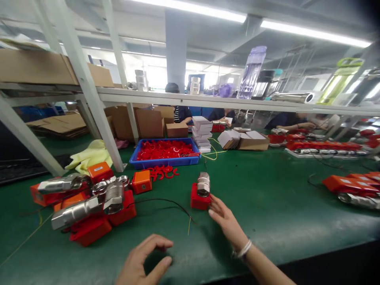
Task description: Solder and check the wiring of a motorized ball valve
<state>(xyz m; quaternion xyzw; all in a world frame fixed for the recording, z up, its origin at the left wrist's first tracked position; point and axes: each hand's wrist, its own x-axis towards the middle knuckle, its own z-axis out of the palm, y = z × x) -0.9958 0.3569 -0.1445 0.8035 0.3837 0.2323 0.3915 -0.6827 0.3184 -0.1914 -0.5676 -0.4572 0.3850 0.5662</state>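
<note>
A red box with a silver metal valve body on top (203, 184) stands on the green table, right of centre. My right hand (224, 218) is at its right side, fingertips at the red box, thumb and fingers slightly apart. Nearer the front edge, my left hand (148, 257) has thumb and fingers curved apart, nothing between them. A thin black cable (166, 200) with a yellow wire end lies between the hands and a pile of red and orange units with metal valve bodies (111, 198) on the left.
Behind stands a blue tray (166, 162) of red clips, with loose clips (162, 171) before it. White boxes (202, 132) are stacked beside it. A yellow cloth (90, 155) lies by the shelf post. More red units (353, 188) lie at right. People sit across the table.
</note>
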